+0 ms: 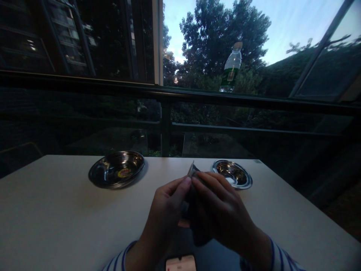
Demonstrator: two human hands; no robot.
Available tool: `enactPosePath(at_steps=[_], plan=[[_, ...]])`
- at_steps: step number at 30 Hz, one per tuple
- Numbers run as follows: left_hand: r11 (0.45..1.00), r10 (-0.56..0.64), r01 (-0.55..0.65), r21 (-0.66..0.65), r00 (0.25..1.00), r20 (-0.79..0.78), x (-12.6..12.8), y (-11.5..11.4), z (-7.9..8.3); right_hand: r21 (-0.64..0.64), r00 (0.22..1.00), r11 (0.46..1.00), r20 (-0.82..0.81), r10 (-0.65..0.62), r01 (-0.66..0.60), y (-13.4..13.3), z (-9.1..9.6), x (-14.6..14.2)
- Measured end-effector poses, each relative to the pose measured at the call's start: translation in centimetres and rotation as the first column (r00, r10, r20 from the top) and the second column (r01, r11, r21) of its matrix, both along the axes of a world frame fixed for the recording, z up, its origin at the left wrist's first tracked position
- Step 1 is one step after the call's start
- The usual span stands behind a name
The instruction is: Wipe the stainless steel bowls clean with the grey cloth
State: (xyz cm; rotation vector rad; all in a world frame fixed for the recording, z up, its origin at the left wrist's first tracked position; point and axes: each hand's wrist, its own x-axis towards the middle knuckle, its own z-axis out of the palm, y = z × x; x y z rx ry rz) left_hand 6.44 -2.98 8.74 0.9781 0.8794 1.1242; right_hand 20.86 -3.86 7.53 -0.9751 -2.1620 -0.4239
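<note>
A dark piece [194,214], too dim to be identified, is held above the middle of the table [70,222], pinched near its upper end between the thumb and fingers of the left hand [165,207] and the fingers of the right hand [225,210]. Its long axis is pointed toward the table's far edge, the narrow tip being left just past both hands' fingertips, while its lower part is kept closer to the right hand

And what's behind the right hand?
Part of the smaller metal bowl on the table. The right hand hides the bowl's near-left rim; anything else it covers can't be seen.
</note>
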Motion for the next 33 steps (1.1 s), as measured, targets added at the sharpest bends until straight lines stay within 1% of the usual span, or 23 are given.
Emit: enactPosePath(at_steps=[1,3,6,8,10,13,15,17,20,23,25,29,31,33], plan=[[1.000,0.003,-0.003,0.009,1.000,0.000,-0.1,0.1,0.0,0.024,0.999,0.999,0.023,0.024,-0.025,-0.1,-0.1,-0.1],[0.999,0.009,-0.009,0.031,1.000,0.002,-0.3,0.3,0.0,0.030,0.997,0.998,0.056,0.052,-0.054,-0.3,-0.2,-0.3],[0.999,0.017,-0.018,0.040,1.000,0.004,-0.4,0.4,0.0,0.023,0.997,0.998,0.062,0.054,-0.055,-0.4,-0.3,-0.4],[1.000,0.009,-0.010,0.029,1.000,0.005,-0.3,0.2,0.0,0.029,0.999,0.999,0.042,0.032,-0.033,-0.3,-0.1,-0.2],[1.000,-0.024,0.023,0.016,1.000,0.005,-0.1,-0.1,0.1,0.021,1.000,1.000,-0.002,-0.014,0.014,0.0,0.2,0.2],[0.999,-0.043,0.043,-0.003,0.999,0.000,0.2,-0.5,0.3,-0.038,0.992,0.994,-0.071,-0.100,0.098,0.4,0.7,0.8],[1.000,-0.028,0.028,-0.009,1.000,-0.008,0.3,-0.6,0.4,-0.066,0.990,0.991,-0.077,-0.121,0.116,0.5,0.9,1.0],[0.999,-0.032,0.032,-0.007,0.999,-0.005,0.2,-0.5,0.4,-0.038,0.994,0.995,-0.052,-0.091,0.089,0.2,0.9,0.9],[0.999,-0.045,0.045,-0.014,0.999,0.014,-0.2,-0.1,0.4,0.029,1.000,1.000,0.017,-0.009,0.008,-0.3,0.7,0.4],[1.000,-0.022,0.022,-0.014,1.000,0.016,-0.2,-0.1,0.3,0.040,0.998,0.998,0.046,0.040,-0.042,-0.4,0.6,0.3],[1.000,-0.013,0.013,-0.009,1.000,0.009,-0.1,-0.4,0.3,0.013,1.000,1.000,0.004,0.009,-0.009,-0.2,0.7,0.6],[0.999,-0.042,0.042,-0.008,0.999,-0.008,0.2,-0.7,0.5,-0.100,0.982,0.985,-0.116,-0.149,0.137,0.8,1.0,1.4],[0.999,-0.053,0.052,-0.006,0.999,-0.013,0.1,-0.8,0.5,-0.124,0.975,0.979,-0.133,-0.178,0.162,1.0,1.1,1.6],[0.999,-0.039,0.039,-0.008,0.999,-0.021,0.0,-0.7,0.6,-0.110,0.979,0.981,-0.113,-0.169,0.157,0.9,1.2,1.6]])
